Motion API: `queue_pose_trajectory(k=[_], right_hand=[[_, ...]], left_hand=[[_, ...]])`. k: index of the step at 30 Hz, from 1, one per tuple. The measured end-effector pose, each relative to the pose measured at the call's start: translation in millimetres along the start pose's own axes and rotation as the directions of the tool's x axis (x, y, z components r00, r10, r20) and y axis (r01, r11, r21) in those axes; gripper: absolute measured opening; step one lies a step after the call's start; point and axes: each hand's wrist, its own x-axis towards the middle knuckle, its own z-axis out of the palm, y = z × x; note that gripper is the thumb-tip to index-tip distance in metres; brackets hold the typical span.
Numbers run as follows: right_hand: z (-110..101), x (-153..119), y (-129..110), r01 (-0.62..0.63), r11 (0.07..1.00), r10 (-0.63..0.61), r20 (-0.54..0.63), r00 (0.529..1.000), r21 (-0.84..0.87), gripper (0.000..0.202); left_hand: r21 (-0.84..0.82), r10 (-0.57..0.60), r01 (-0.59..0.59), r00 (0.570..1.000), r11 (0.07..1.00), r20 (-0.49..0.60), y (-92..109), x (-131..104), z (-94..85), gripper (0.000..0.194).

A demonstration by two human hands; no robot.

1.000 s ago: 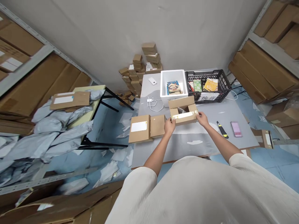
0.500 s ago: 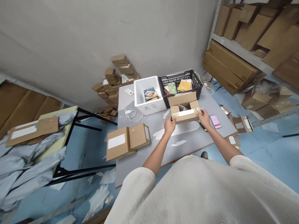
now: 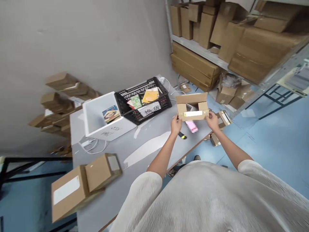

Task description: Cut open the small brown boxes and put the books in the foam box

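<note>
Between my two hands is an open cardboard box (image 3: pixel 194 115), its flaps up and a white label on the side facing me. My left hand (image 3: pixel 176 125) grips the box's left end, and my right hand (image 3: pixel 212 121) grips the right end. The box is held up over the right part of the grey table (image 3: pixel 142 143). Little of its inside shows. Below it lies a phone (image 3: pixel 192 126) with a pink screen. A black and yellow cutter-like tool (image 3: pixel 182 135) rests beside my left hand.
A white foam bin (image 3: pixel 98 119) and a black crate (image 3: pixel 142 111), both with books, stand at the table's back. Two closed boxes (image 3: pixel 79 183) sit at its left edge. Shelves (image 3: pixel 200 48) with cartons rise at the right. More boxes (image 3: pixel 58 106) are piled by the wall.
My view has swung to the right. Both hands have carried the open box rightward, away from the black crate's front, and it now hangs over the phone. My grip stays the same.
</note>
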Motion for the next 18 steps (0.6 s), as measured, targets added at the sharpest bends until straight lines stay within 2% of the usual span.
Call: queue_pose_trajectory(k=[5, 10, 12, 14, 18], right_hand=[[-58.4, 16.9, 39.2, -0.107, 0.994, 0.104, -0.124, 0.987, -0.018, 0.051], [-88.7, 31.1, 72.8, -0.170, 0.983, 0.178, -0.144, 0.973, 0.061, 0.050], [-91.8, 36.0, 84.5, -0.208, 0.974, 0.219, -0.125, 0.968, 0.092, 0.048], [-91.2, 38.8, 94.3, -0.242, 0.966, 0.251, -0.096, 0.963, 0.093, 0.045], [-82.3, 38.7, 106.3, -0.288, 0.954, 0.289, -0.006, 0.957, 0.079, 0.035]], left_hand=[[0.064, 0.022, -0.027, 0.997, 0.998, 0.074, 29.7, 37.1, 70.9, 0.047], [-0.028, 0.042, -0.036, 0.974, 0.999, 0.223, 51.8, 74.2, 124.4, 0.054], [-0.051, 0.014, -0.003, 0.974, 0.999, 0.227, 51.9, 79.9, 136.1, 0.058], [-0.058, -0.030, 0.043, 0.977, 0.997, 0.209, 45.9, 78.2, 140.6, 0.059], [-0.074, -0.165, 0.180, 0.970, 0.981, 0.179, 23.6, 62.3, 131.0, 0.060]])
